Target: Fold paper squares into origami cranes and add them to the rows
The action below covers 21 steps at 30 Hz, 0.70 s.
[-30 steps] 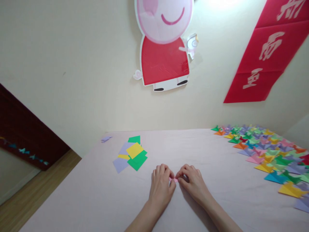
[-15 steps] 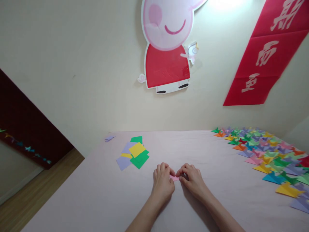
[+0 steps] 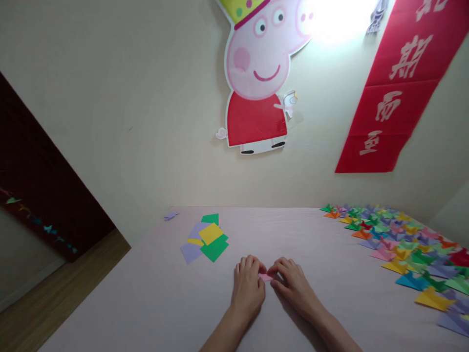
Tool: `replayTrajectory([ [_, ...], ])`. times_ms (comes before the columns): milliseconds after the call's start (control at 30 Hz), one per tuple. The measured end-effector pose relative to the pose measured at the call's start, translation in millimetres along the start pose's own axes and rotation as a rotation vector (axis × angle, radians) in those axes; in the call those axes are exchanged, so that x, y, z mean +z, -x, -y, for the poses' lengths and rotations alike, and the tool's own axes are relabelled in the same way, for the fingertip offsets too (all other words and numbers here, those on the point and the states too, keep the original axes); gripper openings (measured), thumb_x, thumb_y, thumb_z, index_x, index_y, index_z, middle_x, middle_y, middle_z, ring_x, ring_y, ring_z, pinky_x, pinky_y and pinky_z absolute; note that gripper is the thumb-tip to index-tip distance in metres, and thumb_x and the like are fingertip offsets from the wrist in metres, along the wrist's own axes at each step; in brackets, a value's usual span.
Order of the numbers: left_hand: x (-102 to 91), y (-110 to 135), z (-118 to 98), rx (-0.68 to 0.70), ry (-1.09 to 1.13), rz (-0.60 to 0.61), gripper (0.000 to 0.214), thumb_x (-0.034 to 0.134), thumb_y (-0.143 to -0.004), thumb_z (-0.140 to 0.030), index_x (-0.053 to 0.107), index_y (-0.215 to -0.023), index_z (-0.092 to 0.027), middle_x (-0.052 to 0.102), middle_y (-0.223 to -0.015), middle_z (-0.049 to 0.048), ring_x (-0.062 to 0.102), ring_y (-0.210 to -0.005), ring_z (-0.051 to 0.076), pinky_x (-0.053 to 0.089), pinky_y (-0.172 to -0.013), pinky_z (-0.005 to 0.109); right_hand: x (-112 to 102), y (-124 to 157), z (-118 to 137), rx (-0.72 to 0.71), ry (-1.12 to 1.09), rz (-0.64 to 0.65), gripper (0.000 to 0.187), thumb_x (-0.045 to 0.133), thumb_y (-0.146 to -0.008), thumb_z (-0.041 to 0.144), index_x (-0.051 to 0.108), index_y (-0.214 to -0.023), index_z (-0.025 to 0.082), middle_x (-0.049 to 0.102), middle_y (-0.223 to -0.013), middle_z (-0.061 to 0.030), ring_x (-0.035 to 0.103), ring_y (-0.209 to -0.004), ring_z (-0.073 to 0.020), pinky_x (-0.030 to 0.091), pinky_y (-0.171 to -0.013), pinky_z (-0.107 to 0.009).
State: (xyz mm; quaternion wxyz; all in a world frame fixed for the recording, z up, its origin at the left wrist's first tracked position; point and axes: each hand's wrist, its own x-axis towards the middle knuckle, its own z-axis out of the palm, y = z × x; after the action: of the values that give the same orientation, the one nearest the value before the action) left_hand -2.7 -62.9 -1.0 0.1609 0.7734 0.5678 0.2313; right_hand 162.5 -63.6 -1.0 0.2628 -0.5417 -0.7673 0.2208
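Note:
Between my two hands, low over the table, is a small piece of folded pink paper (image 3: 265,277). My left hand (image 3: 249,281) is closed on its left side, with thumb and fingers bent around the edge. On the other side my right hand (image 3: 289,278) pinches the paper's right end between thumb and fingertips. The hands nearly meet at the top of the paper, and the fingers hide much of it, so its full folded shape cannot be made out.
Loose square paper sheets, yellow (image 3: 211,233), green (image 3: 214,249) and purple (image 3: 190,253), overlap left of my hands. A small purple folded paper (image 3: 171,216) lies at the far left corner. Many-coloured folded paper figures (image 3: 412,280) line the table's (image 3: 139,303) right side. A wall stands behind.
The camera view has tilted up a little, so everything on the table sits lower. Both hands stay on the pink paper, with only slight finger movement.

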Motion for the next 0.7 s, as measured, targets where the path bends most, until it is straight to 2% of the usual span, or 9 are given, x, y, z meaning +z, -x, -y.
replayTrajectory([
  [200,-5.1,3.1,6.2,0.107,0.048,0.024,0.036,0.045,-0.08,-0.001,0.057,-0.106,-0.023,0.058,-0.108,0.0024,0.049,-0.103,0.02,0.038,-0.091,0.034,5.4,-0.8,4.4,-0.046,0.062,-0.081,0.015,0.052,-0.085,0.014,0.064,-0.086,0.023,0.065,-0.092,-0.003,0.057,-0.089,-0.0209,0.042,-0.081,-0.035],
  [333,-6.5,-1.3,10.8,0.137,0.098,0.021,0.027,0.046,-0.085,-0.004,0.058,-0.103,-0.021,0.061,-0.104,0.002,0.051,-0.099,0.02,0.04,-0.091,0.034,8.0,-0.6,10.0,-0.073,0.084,-0.081,0.014,0.058,-0.08,0.012,0.062,-0.087,0.023,0.064,-0.092,-0.0022,0.057,-0.09,-0.0206,0.044,-0.081,-0.034],
  [433,-6.1,-4.9,15.9,0.14,0.164,-0.003,0.029,0.046,-0.086,-0.002,0.059,-0.104,-0.021,0.062,-0.103,0.0019,0.052,-0.098,0.019,0.041,-0.091,0.032,11.8,-2.8,9.8,-0.077,0.111,-0.086,0.012,0.057,-0.083,0.013,0.062,-0.087,0.022,0.064,-0.092,-0.0035,0.057,-0.088,-0.0211,0.046,-0.079,-0.034],
  [567,-7.0,-7.7,20.2,0.143,0.218,0.016,0.03,0.047,-0.082,0.0,0.061,-0.098,-0.021,0.063,-0.097,0.0007,0.053,-0.096,0.018,0.041,-0.088,0.031,14.4,-8.7,3.6,-0.081,0.1,-0.092,0.015,0.051,-0.09,0.019,0.062,-0.081,0.022,0.065,-0.088,-0.0046,0.059,-0.084,-0.0211,0.048,-0.077,-0.033],
  [700,-6.6,-17.7,20.8,0.058,0.272,-0.007,0.015,0.053,-0.082,-0.008,0.061,-0.085,-0.021,0.061,-0.093,0.0009,0.053,-0.095,0.019,0.04,-0.085,0.031,12.3,-17.0,-1.9,-0.021,-0.04,-0.1,0.027,0.043,-0.096,0.029,0.064,-0.08,0.023,0.067,-0.082,-0.0035,0.062,-0.079,-0.0194,0.048,-0.075,-0.03],
])
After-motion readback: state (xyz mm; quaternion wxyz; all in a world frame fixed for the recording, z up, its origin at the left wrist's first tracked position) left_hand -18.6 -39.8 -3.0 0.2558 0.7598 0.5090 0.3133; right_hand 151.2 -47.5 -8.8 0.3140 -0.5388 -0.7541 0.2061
